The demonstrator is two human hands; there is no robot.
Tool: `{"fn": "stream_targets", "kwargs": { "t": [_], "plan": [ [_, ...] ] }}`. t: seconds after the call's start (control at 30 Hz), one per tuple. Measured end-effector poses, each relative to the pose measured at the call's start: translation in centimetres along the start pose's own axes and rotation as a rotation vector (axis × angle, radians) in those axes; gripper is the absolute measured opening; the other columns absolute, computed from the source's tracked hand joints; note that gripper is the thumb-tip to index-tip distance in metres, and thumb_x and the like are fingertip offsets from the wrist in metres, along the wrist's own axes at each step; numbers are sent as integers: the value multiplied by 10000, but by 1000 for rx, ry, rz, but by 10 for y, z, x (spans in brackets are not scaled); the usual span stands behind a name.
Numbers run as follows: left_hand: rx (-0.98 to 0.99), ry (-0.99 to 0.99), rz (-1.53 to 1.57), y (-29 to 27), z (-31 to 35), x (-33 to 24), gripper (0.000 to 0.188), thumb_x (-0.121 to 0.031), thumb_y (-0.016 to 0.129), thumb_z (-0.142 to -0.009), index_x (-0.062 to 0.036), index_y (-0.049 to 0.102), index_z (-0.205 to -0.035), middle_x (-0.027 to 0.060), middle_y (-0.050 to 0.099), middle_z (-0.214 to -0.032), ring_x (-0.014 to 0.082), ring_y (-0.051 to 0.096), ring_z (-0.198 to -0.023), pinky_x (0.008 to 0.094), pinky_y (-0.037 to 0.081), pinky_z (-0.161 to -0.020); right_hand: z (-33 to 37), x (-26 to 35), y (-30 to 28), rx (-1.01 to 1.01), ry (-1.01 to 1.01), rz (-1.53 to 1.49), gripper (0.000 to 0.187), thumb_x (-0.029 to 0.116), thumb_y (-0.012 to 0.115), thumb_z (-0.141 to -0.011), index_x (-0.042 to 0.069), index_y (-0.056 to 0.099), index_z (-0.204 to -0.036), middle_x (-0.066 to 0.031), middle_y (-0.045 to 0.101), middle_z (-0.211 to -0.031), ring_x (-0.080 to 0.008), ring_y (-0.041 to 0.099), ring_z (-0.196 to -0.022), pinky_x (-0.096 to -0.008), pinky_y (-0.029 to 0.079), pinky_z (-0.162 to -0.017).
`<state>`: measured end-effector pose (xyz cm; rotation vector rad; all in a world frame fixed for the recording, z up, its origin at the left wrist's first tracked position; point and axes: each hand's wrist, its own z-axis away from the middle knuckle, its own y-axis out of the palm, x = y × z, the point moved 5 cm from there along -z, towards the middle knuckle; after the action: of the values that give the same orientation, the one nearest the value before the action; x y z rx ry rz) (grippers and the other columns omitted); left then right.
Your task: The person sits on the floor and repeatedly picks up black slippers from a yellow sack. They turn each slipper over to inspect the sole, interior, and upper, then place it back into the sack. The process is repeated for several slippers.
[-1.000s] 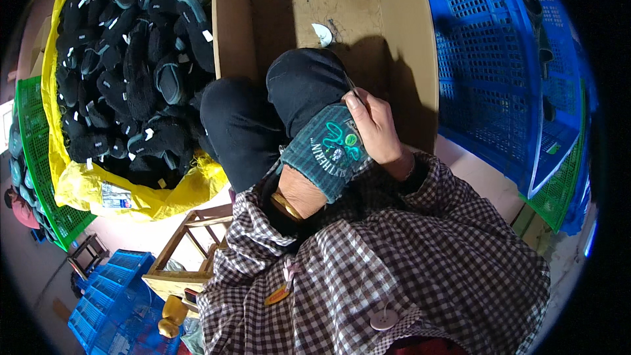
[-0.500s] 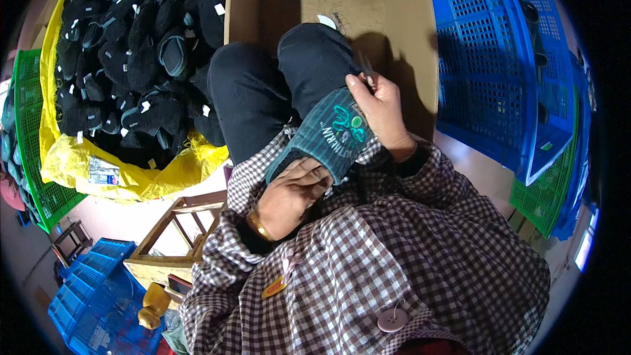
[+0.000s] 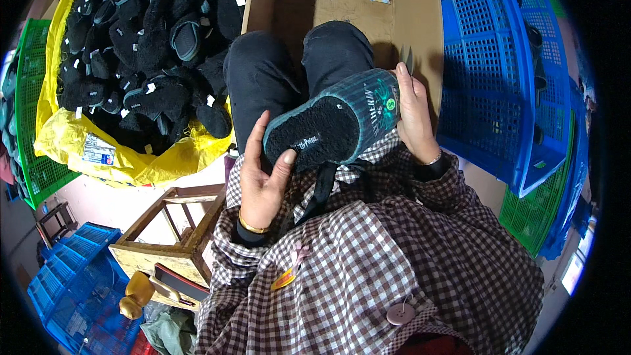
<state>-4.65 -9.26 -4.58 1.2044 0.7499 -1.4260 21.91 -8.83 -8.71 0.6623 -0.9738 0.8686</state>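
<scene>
A dark green slipper [image 3: 315,133] with a fluffy black insole lies across my lap in both hands, its sole side down. My left hand [image 3: 261,184] grips the heel end, thumb on the edge of the insole and fingers along the outer side. At the toe end, my right hand [image 3: 415,115] holds the knitted upper, which bears bright green embroidery and a round green sticker. A thin pointed metal blade [image 3: 409,59] sticks up from the right fingers; the rest of that tool is hidden by the hand.
To the left, a yellow sack [image 3: 62,135] holds a heap of black slippers [image 3: 148,52]. A cardboard box [image 3: 413,6] stands beyond my knees. Blue plastic crates [image 3: 483,92] rise on the right. A wooden stool frame [image 3: 197,200] and another blue crate [image 3: 72,283] are at lower left.
My left hand has come out of the slipper's opening and now grips its heel. The slipper has turned so that its insole shows, and my right hand has moved slightly right.
</scene>
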Motion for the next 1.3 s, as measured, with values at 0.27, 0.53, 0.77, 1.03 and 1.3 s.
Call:
{"fn": "stream_targets", "kwargs": {
  "t": [0.27, 0.53, 0.77, 1.03, 1.3],
  "plan": [
    [-96, -14, 171, -10, -10, 0, 421, -98, 514, -962, 2, 426, -1361, 52, 603, -1086, 86, 560, -946, 215, 436, -863, 8, 1, 2, 222, 97, -4, 308, 346, 513, -979, 53, 598, -934, 39, 562, -852, -49, 501, -755, -215, 424, -683],
    [-100, -24, 348, -10, -11, 2, 366, -80, 505, -971, 18, 473, -1322, 33, 609, -1083, 52, 543, -919, 187, 428, -837, -4, -5, -5, 156, 269, 92, 332, 323, 469, -996, 30, 624, -1011, -11, 669, -929, -67, 622, -791, -225, 509, -688],
    [-126, 56, 281, -11, -19, -12, 353, -119, 454, -993, 15, 482, -1318, 50, 617, -1104, 83, 562, -968, 218, 430, -876, 4, 6, -5, 193, 317, 183, 449, 349, 537, -961, -34, 484, -1188, -19, 592, -882, -46, 553, -767, -184, 445, -679],
    [-249, 175, 162, -44, -50, -17, 351, -237, 453, -1007, -32, 532, -1281, 71, 654, -1108, 91, 616, -854, 225, 505, -710, 8, 53, -84, 243, -311, 528, 398, 187, 582, -914, 35, 489, -1270, -109, 555, -1164, -204, 554, -1013, -307, 451, -861],
    [-484, 39, 94, -147, -99, 46, 237, -193, 552, -958, -70, 593, -1156, 2, 668, -987, 64, 609, -754, 192, 470, -631, -13, 136, -160, 397, -428, -664, 408, 273, 549, -958, 53, 482, -1294, -96, 592, -1100, -42, 400, -575, -187, 346, -477]
  ]
}}
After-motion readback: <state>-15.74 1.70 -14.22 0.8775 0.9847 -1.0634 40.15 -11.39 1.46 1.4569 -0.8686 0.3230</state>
